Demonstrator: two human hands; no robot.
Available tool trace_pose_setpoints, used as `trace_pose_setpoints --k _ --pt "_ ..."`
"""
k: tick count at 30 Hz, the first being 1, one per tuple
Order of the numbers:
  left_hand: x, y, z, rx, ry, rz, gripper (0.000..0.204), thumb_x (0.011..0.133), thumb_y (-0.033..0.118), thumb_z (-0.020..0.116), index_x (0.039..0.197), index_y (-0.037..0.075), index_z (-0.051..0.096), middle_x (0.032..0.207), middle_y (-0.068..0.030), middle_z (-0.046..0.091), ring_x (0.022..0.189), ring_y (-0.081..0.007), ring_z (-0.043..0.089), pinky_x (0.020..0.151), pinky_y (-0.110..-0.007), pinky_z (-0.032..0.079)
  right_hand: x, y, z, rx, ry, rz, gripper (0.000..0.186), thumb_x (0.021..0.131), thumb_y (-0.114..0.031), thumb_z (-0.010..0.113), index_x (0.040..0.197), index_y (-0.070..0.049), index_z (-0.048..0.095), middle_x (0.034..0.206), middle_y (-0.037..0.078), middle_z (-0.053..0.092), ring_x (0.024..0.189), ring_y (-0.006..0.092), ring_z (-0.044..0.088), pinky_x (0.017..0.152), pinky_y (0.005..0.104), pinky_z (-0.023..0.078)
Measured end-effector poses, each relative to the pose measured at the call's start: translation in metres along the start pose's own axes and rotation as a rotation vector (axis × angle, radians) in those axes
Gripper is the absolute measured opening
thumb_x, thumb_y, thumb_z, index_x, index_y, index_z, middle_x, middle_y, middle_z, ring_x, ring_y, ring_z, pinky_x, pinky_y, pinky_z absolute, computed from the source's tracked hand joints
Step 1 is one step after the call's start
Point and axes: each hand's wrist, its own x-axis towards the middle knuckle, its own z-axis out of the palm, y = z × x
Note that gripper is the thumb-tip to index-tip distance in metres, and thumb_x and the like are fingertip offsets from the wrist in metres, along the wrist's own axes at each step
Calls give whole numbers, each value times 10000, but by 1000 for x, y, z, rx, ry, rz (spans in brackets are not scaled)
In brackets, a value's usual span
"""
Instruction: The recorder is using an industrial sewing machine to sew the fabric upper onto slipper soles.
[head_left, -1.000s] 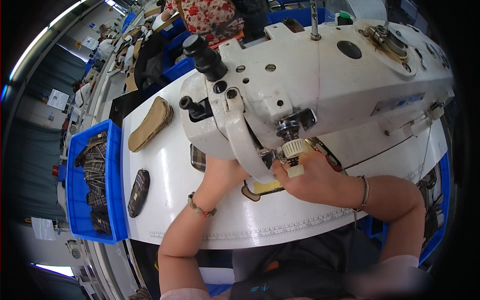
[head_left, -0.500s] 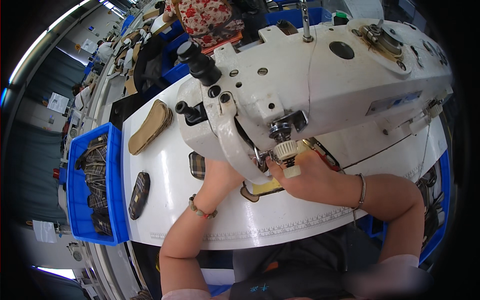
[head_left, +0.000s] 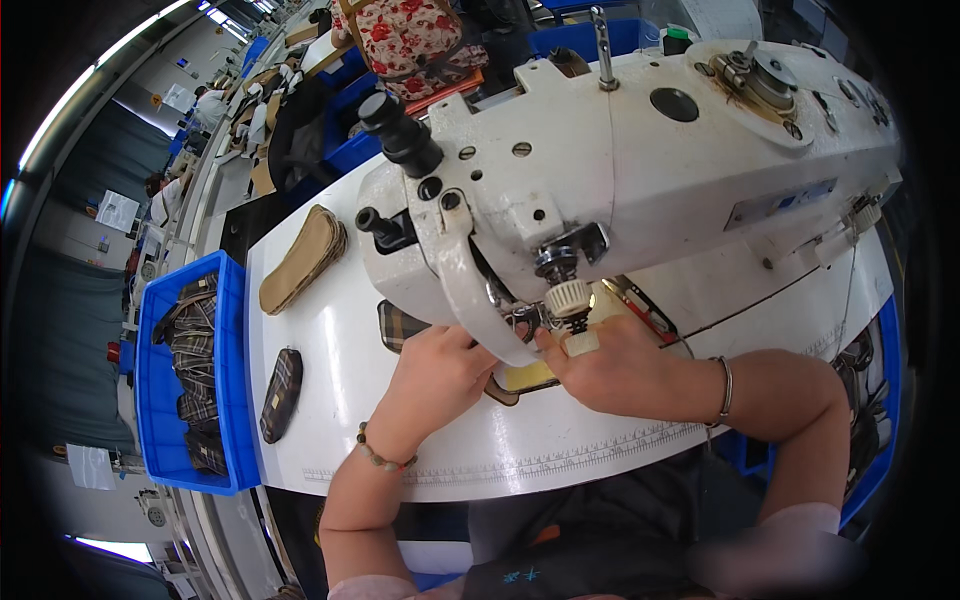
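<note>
A white sewing machine (head_left: 640, 165) spans the table, its head hiding the spot where my hands meet. My left hand (head_left: 440, 378) is closed, fingers bent in beside the presser area, and what it pinches is hidden. From the other side my right hand (head_left: 612, 368) reaches in, thumb and fingers drawn together close to the needle area; its grip is also hidden. Between the hands shows a yellow plate (head_left: 527, 377), and a tan, dark-edged piece (head_left: 503, 393) pokes out beside it. A plaid fabric piece (head_left: 398, 326) lies just beyond my left hand.
Tan sole-shaped pieces (head_left: 303, 260) are stacked on the white table (head_left: 400, 475), near a plaid shoe upper (head_left: 282, 395). At the left stands a blue bin (head_left: 240, 400) of plaid pieces. Red-handled snips (head_left: 640, 307) lie behind my right hand. Another blue bin (head_left: 888, 440) is at right.
My left hand has drawn back slightly toward me and its knuckles show more. The right hand has shifted little, still by the machine head.
</note>
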Motion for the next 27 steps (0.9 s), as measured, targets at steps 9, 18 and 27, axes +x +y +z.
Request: trace_pose_setpoints --k 9,18,27 --pt "-5 -16 14 45 -3 -127 482 649 -29 682 1081 170 758 838 -16 698 685 -238 681 612 -338 559 1 -4 14 -49 -49 24 414 755 -129 646 1144 1 701 520 42 568 460 197 606 427 362 442" --pt "-2 -16 20 178 102 21 294 692 128 694 955 204 799 770 20 661 671 -187 662 573 -314 525 -1 6 29 71 -201 8 479 842 -158 593 1291 5 630 537 84 598 468 274 615 451 419 463" --pt "-2 -17 21 184 59 -17 318 699 135 687 988 203 798 776 3 664 705 -222 676 614 -335 536 0 3 19 22 -290 9 493 868 -157 573 1330 13 600 526 119 587 480 302 621 457 436 465"
